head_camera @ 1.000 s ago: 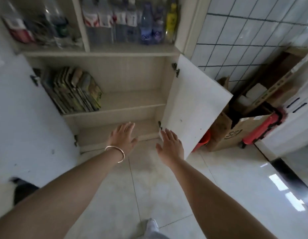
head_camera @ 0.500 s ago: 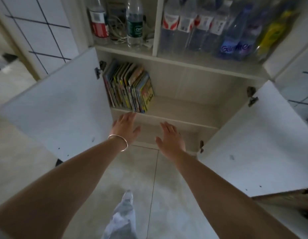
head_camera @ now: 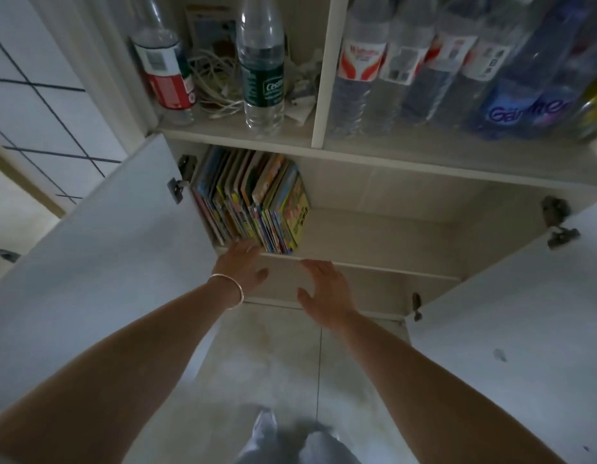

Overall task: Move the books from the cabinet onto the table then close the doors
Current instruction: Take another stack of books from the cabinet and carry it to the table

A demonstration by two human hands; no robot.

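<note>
White doors stand swung wide on either side of the cabinet (head_camera: 384,177): the left door (head_camera: 99,249) fills the left of the view, the right door (head_camera: 524,316) the lower right, each with metal hinges at its inner edge. On the middle shelf (head_camera: 374,236), the books (head_camera: 253,202) stand upright in a tight row pushed against the left wall, their bright covers and spines leaning slightly to the right; the rest of that shelf to their right is bare wood. Both bare arms reach forward from the bottom of the view. The left hand (head_camera: 242,266), with a thin metal bangle (head_camera: 228,289) at the wrist, is spread flat with straight fingers, its fingertips at the shelf's front edge just below the books; whether they touch the spines I cannot tell. The right hand (head_camera: 327,291) is also spread, fingers loosely straight and holding nothing, hovering in front of the shelf edge a little right of the books and apart from them. Above, the top shelf carries plastic bottles (head_camera: 407,61): a red-labelled one and a green-labelled one on the left of a white divider, beside a tangle of white cable (head_camera: 213,82), and a packed row of clear and blue ones on the right. Pale floor tiles (head_camera: 273,363) lie below the arms, with a grey trouser leg at the bottom edge.
</note>
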